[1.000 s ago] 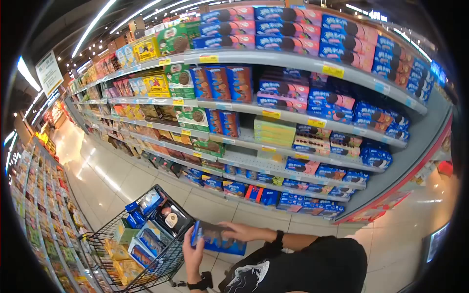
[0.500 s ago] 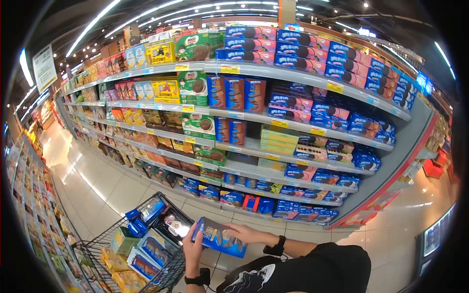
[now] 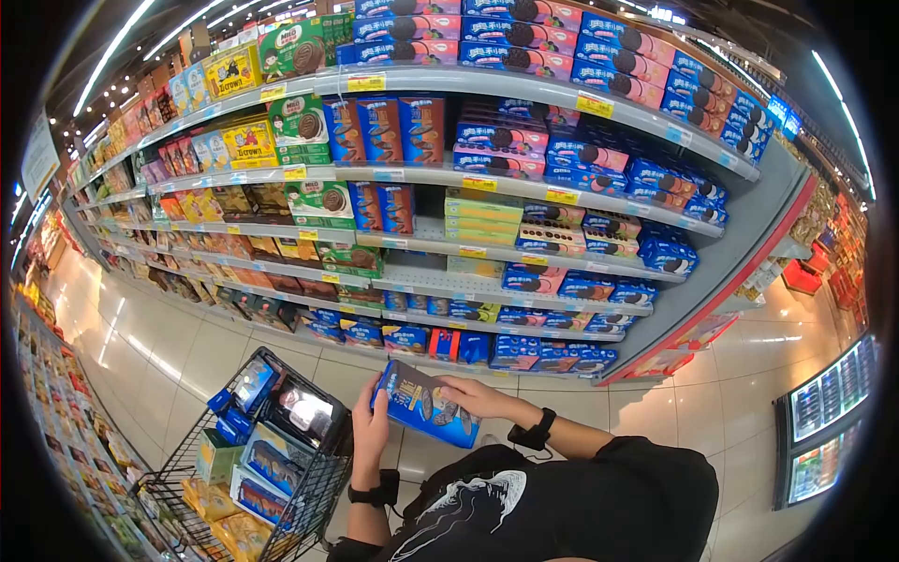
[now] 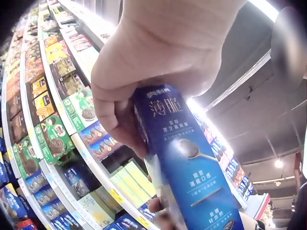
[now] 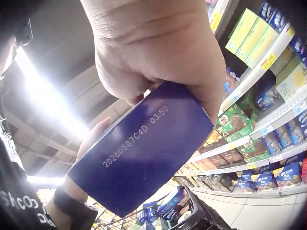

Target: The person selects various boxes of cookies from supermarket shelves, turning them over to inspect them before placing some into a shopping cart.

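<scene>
A blue box with cookie pictures [image 3: 423,405] is held between both hands in front of the dark shirt. The left hand [image 3: 371,418] grips its left end, fingers curled round the edge in the left wrist view, where the left hand [image 4: 158,52] covers the top of the box's narrow side [image 4: 189,153]. At the box's other end, the right hand [image 3: 479,396] holds the upper edge. In the right wrist view the right hand [image 5: 156,52] grips above a plain blue end panel [image 5: 144,148] printed with a date code.
A wire shopping cart [image 3: 178,464] stands at the lower left with blue boxes, yellow packs [image 3: 211,499] and a dark glossy item [image 3: 304,408] in it. Tall shelves of cookie boxes [image 3: 492,150] curve across the front. Glass-fronted coolers [image 3: 829,412] stand at the far right.
The view has shifted, and shelves and cart now sit further left. The box is tilted so its printed front shows more plainly; both hands have kept hold of it.
</scene>
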The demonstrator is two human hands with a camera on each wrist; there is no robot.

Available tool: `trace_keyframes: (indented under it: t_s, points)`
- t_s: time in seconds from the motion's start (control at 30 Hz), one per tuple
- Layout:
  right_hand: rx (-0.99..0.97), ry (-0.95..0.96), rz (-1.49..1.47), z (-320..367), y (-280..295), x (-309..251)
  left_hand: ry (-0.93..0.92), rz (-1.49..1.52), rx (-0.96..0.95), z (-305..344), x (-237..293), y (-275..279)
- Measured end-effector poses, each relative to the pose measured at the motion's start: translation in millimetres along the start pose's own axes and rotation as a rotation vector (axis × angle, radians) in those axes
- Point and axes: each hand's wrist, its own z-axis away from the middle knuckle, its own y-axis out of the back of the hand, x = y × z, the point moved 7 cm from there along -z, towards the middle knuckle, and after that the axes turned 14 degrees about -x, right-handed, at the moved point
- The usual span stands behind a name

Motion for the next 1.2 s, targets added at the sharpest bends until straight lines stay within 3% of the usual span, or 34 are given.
trace_keyframes:
  t_s: [0.57, 0.73, 0.83, 0.97, 1.2]
  points:
    - [-0.039, 0.017, 0.001, 0.2, 6.5, -5.1, 0.080, 0.019, -0.005, -2.5, -16.0, -3.9]
    - [-0.069, -0.025, -0.029, 1.8, 7.0, -1.7, 0.204, 0.049, -0.050, -3.2, -18.8, -6.3]
    - [-0.071, -0.025, -0.064, 1.2, 8.1, 3.1, 0.096, 0.003, -0.034, -8.5, -21.0, -7.6]
    - [-0.078, -0.101, -0.102, 3.9, 10.0, 3.5, 0.111, 0.035, -0.062, -10.2, -20.0, -12.3]
    - [-0.013, 0.017, 0.066, 12.6, 28.0, 6.1, 0.017, 0.077, -0.049, -10.0, -11.5, -19.2]
